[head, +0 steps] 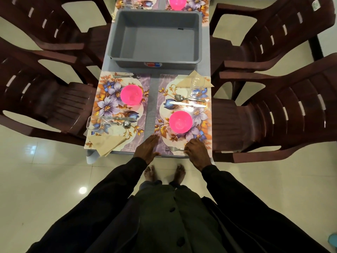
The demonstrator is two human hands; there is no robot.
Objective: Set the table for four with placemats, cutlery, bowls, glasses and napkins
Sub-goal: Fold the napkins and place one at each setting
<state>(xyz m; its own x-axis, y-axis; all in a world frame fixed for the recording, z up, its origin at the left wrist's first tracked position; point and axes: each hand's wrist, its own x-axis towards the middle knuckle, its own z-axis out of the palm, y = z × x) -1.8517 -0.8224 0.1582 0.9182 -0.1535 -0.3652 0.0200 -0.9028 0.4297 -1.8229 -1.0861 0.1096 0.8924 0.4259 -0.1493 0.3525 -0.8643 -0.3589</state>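
Observation:
Two floral placemats lie side by side at the near end of the table. The left placemat [116,110] carries a pink bowl [131,94], a fork [126,76], a knife and spoon [125,123], a clear glass [95,123] and a beige napkin [107,143]. The right placemat [184,110] carries another pink bowl [180,121], a spoon [179,97], a knife [187,103], a glass [197,87] and a napkin [186,82]. My left hand [147,149] rests flat on the near edge between the mats. My right hand [197,152] pinches the handle of a fork [172,148] lying on the right placemat.
An empty grey plastic tub [156,33] stands mid-table. Beyond it are two more floral placemats, one with a pink bowl [176,2]. Dark brown plastic chairs [273,110] flank the table on both sides. My bare feet stand on the glossy tiled floor.

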